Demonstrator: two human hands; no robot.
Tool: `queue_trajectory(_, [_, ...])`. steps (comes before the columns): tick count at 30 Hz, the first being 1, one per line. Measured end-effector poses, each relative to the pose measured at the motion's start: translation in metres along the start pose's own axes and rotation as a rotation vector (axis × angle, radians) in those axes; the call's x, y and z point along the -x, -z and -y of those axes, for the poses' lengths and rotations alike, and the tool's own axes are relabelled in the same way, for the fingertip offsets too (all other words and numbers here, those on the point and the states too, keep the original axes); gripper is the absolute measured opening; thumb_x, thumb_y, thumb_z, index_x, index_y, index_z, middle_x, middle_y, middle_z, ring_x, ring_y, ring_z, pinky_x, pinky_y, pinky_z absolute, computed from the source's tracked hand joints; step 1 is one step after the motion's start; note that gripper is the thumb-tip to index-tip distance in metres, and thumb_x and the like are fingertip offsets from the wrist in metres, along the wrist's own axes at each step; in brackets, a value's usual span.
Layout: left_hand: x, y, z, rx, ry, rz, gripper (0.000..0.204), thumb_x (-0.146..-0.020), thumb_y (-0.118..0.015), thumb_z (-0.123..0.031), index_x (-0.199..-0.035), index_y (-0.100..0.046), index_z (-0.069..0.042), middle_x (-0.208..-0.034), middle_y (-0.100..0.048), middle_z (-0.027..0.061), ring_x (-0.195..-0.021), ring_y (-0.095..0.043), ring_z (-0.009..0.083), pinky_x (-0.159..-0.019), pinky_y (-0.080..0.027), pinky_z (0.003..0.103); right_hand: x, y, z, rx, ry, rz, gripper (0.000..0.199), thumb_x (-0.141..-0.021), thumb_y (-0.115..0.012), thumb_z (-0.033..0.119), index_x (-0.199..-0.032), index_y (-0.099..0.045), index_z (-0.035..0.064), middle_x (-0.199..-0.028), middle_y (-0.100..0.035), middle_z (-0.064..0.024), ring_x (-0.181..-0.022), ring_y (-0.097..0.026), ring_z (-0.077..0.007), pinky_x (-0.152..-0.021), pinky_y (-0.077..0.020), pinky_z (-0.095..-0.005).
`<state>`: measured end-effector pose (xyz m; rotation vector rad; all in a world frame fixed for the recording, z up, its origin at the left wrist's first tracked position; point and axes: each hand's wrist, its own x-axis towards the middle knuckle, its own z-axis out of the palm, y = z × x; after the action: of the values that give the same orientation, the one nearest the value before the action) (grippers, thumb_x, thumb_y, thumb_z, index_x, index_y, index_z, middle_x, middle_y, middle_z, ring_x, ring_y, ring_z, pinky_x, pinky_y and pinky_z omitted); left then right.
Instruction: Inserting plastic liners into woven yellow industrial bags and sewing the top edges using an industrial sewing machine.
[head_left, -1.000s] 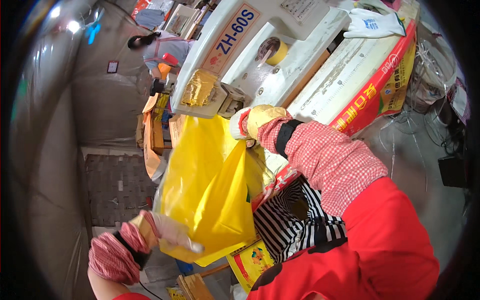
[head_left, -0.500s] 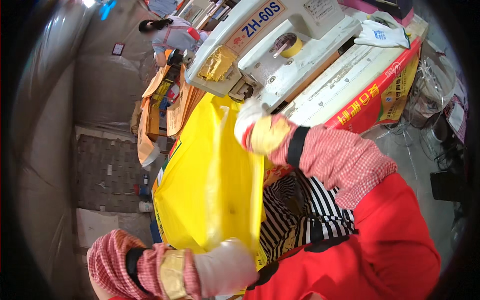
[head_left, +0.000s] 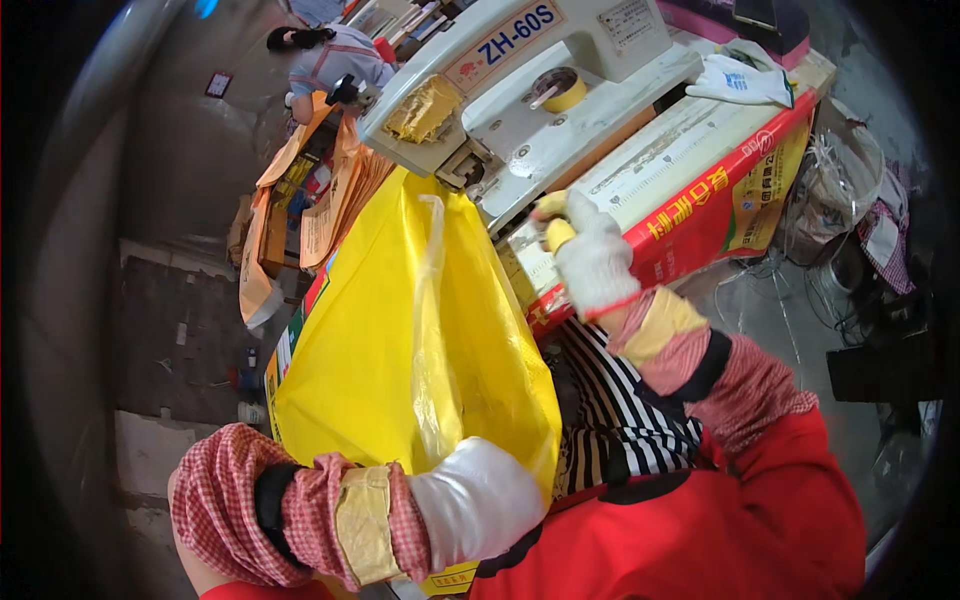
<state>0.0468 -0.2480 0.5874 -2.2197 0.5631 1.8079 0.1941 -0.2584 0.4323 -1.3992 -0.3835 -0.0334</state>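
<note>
A large yellow plastic bag [head_left: 345, 370] hangs from below the white sewing machine's [head_left: 520, 130] needle end down to my lap. A clear, wrinkled liner strip [head_left: 430, 330] runs along it. My left hand [head_left: 480, 500], in a white glove, is closed on the bag's near edge; its fingers are mostly hidden behind the glove's back. My right hand [head_left: 592, 255], gloved in white with yellow fingertips, is off the bag, beside the machine table's front edge. Its fingers are bent and apart, with nothing seen in them.
Red and yellow sheeting [head_left: 690, 215] covers the table's front. On the machine sits a yellow tape roll [head_left: 562, 90]; a white glove [head_left: 740, 80] lies farther right. Orange-brown bags [head_left: 335, 200] are stacked at the left, with another person [head_left: 335, 60] behind them. A clear plastic sack [head_left: 835, 190] stands right.
My right hand has left the bag's top by the needle end and moved right, toward the table's edge. The bag's near side has spread right. My left hand remains at its near edge.
</note>
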Motion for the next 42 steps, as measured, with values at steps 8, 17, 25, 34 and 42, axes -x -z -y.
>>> queue_trajectory(8, [0.009,-0.024,0.002,0.010,-0.334,-0.411,0.019,-0.068,-0.057,-0.024,-0.059,-0.061,-0.008,-0.059,-0.058,0.0122,-0.057,-0.058,0.0323,-0.049,-0.047,0.040,0.073,-0.032,-0.071,0.493,0.002,0.891,0.021,-0.077,-0.050,0.018,-0.092,-0.060,0.0075,-0.080,-0.062,-0.0111,-0.074,-0.058,-0.0236,-0.065,-0.0460,-0.0342])
queue_trajectory(17, [-0.004,-0.035,0.017,0.072,-0.389,-0.307,0.024,-0.071,-0.053,-0.029,-0.060,-0.061,-0.009,-0.059,-0.058,0.0110,-0.058,-0.056,0.0332,-0.053,-0.046,0.041,0.079,-0.107,-0.088,0.289,0.437,1.236,0.024,-0.081,-0.045,0.020,-0.096,-0.059,0.0078,-0.087,-0.064,-0.0123,-0.080,-0.060,-0.0276,-0.068,-0.0459,-0.0392])
queue_trajectory(25, [-0.036,-0.036,0.018,-0.042,-0.459,-0.274,0.025,-0.069,-0.055,-0.030,-0.058,-0.060,-0.007,-0.059,-0.058,0.0115,-0.058,-0.057,0.0339,-0.051,-0.045,0.042,-0.036,-0.092,0.016,1.270,0.565,0.719,0.030,-0.078,-0.050,0.024,-0.104,-0.060,0.0116,-0.112,-0.056,-0.0095,-0.103,-0.054,-0.0274,-0.091,-0.0365,-0.0334])
queue_trajectory(34, [-0.044,-0.034,0.021,0.088,-0.463,-0.168,0.028,-0.068,-0.054,-0.030,-0.060,-0.061,-0.004,-0.061,-0.058,0.0157,-0.061,-0.056,0.0374,-0.055,-0.046,0.043,0.043,-0.059,0.008,0.737,0.438,1.283,0.027,-0.076,-0.056,0.026,-0.089,-0.066,0.0046,-0.088,-0.065,-0.0126,-0.077,-0.064,-0.0243,-0.065,-0.0505,-0.0400])
queue_trajectory(42, [-0.042,-0.036,0.024,0.086,-0.392,-0.123,0.025,-0.067,-0.056,-0.027,-0.073,-0.066,-0.004,-0.070,-0.062,0.0138,-0.069,-0.058,0.0355,-0.060,-0.047,0.041,-0.067,-0.035,0.010,-0.363,-0.578,0.635,0.019,-0.078,-0.051,0.013,-0.086,-0.062,0.0004,-0.081,-0.064,-0.0176,-0.068,-0.063,-0.0210,-0.058,-0.0492,-0.0290])
